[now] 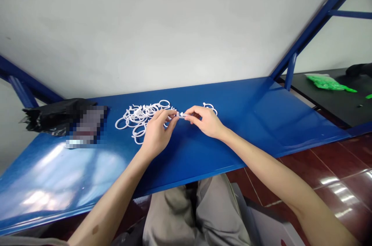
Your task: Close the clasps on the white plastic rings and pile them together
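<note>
Between the fingertips of both hands is a white plastic ring (181, 114), of the snap-shut shower-curtain kind, held just above the blue table. My left hand (159, 128) pinches one end of it, thumb against fingers. On the other side, my right hand (205, 121) pinches the end with a small knob. A heap of similar white rings (139, 116) lies to the left, partly hidden behind my left hand. Behind my right hand, another white ring (213, 109) rests on the table, partly covered by the fingers.
The blue table (186, 160) backs onto a white wall panel. A black plastic bag (55, 116) lies at the left, beside a blurred flat item (88, 126). Blue frame bars (314, 25) slope at the right. A green bag (328, 82) lies on a black table beyond.
</note>
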